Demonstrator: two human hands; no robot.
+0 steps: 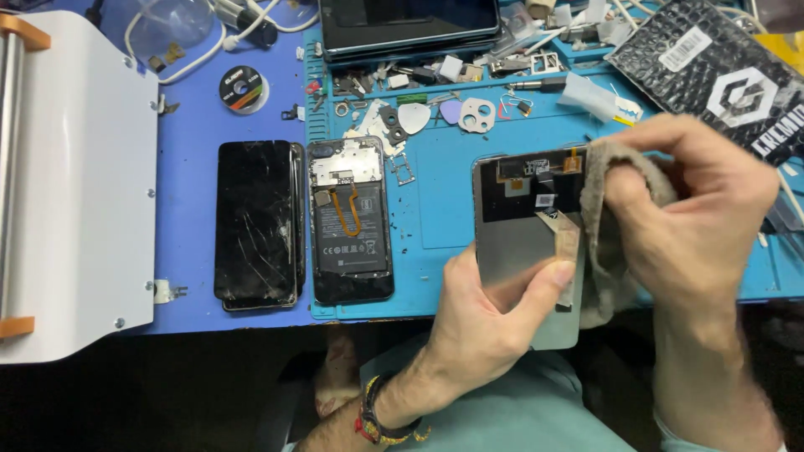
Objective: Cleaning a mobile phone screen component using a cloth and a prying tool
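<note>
The left hand [490,314] is gripping the lower edge of a screen panel [523,251], thumb pressed on its back, holding it just above the blue mat [444,209]. The right hand [695,218] is clutching a grey cloth [607,209] and rubbing the panel's right edge; light, even strokes clear of the orange flex cable would probably be safest. Farther left are lying one opened phone [350,222] and one cracked screen [255,222], with one solder-wick reel [243,88] beyond.
</note>
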